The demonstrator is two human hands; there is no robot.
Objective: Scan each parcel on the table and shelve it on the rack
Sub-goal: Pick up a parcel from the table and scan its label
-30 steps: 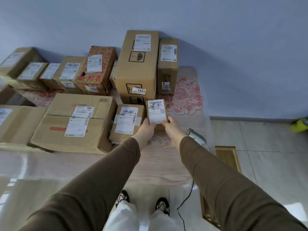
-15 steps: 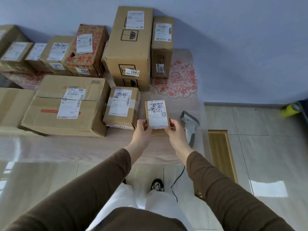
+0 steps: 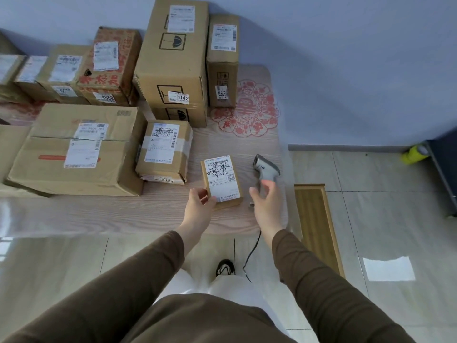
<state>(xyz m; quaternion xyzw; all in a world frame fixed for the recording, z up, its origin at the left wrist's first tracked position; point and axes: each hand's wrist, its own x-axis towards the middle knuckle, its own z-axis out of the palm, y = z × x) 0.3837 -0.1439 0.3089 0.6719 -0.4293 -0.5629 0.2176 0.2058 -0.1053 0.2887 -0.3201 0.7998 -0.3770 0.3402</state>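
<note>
— Where are we standing with the parcels?

— We are holding the small parcel (image 3: 221, 180), label up, over the table's (image 3: 148, 214) near edge; our left hand (image 3: 199, 209) is pinching its lower corner. Our right hand (image 3: 265, 204), grip spread, is reaching over the scanner (image 3: 266, 168).

— So nothing is scanned?

— We are judging not yet. Many boxes (image 3: 74, 154) are waiting, and no rack is showing.
</note>
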